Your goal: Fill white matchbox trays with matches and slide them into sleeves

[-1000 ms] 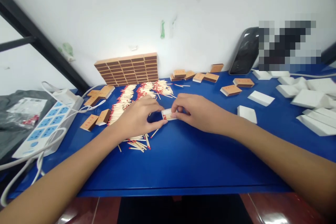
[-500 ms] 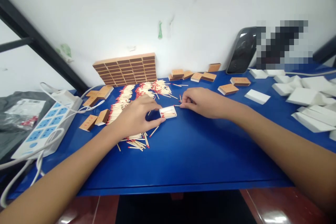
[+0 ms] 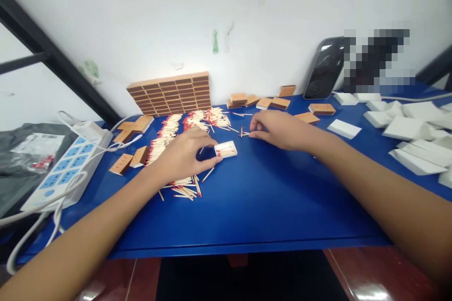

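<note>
My left hand (image 3: 185,154) pinches the left end of a small white matchbox tray (image 3: 226,149) that lies on the blue table (image 3: 254,202) with a few red-tipped matches in it. My right hand (image 3: 278,129) rests on the table behind and to the right of the tray. Its fingertips are pressed together at two or three loose matches (image 3: 243,133). A long heap of matches (image 3: 176,127) lies behind my left hand, and several more matches (image 3: 185,190) lie under my left wrist.
A stacked wall of brown matchboxes (image 3: 173,94) leans on the white wall. Loose brown matchboxes (image 3: 268,102) lie at the back and at the left (image 3: 122,163). White box sleeves (image 3: 409,141) crowd the right side. A white and blue power strip (image 3: 67,169) with cables sits at the left edge.
My right hand has left the tray and moved back and to the right, onto the loose matches. My left hand has stayed on the tray, which now lies uncovered.
</note>
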{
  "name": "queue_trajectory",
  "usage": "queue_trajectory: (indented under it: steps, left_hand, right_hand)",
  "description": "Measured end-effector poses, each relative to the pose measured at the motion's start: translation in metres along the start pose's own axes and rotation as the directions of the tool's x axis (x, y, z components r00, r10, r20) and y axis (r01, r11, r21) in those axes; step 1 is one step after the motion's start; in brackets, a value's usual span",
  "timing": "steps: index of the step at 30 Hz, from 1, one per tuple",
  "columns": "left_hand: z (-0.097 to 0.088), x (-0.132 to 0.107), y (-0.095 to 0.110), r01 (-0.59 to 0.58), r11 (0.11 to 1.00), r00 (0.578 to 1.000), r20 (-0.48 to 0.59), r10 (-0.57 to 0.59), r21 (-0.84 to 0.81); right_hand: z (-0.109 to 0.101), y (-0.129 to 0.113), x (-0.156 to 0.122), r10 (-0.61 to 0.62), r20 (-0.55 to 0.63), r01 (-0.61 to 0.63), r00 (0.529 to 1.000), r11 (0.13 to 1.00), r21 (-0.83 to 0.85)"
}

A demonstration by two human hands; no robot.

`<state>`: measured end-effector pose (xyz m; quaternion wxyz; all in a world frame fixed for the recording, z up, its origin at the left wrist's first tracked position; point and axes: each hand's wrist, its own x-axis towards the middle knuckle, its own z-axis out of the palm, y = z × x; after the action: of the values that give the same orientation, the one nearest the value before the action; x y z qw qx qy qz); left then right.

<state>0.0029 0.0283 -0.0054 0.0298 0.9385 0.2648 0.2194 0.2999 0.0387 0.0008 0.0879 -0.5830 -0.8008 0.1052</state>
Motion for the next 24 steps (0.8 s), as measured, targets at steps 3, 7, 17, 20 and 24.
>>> queue_trajectory:
  steps: [3,7,17,20,24]
  left_hand:
    - [0.001,0.000,0.000,0.012,1.000,1.000,0.011,-0.012,-0.014]
    - [0.001,0.001,0.002,-0.015,1.000,1.000,0.000,0.015,-0.016]
    - [0.002,-0.001,0.000,-0.009,1.000,1.000,-0.003,0.009,-0.014]
    - [0.003,-0.001,0.001,-0.022,0.999,1.000,-0.001,0.022,-0.025]
    - [0.003,0.001,0.005,-0.053,0.998,0.999,0.005,0.053,-0.034]
  right_hand:
    - [0.001,-0.002,0.000,0.001,0.019,-0.002,1.000,1.000,0.024]
    - [-0.005,0.001,-0.005,-0.066,-0.010,0.067,0.998,0.997,0.042]
    - [0.017,-0.045,-0.019,-0.286,-0.058,0.289,0.957,0.908,0.303]
    - [0.028,-0.050,-0.019,-0.279,-0.094,0.294,0.956,0.922,0.253]
    - [0.022,-0.044,-0.020,-0.289,-0.123,0.313,0.949,0.906,0.286]
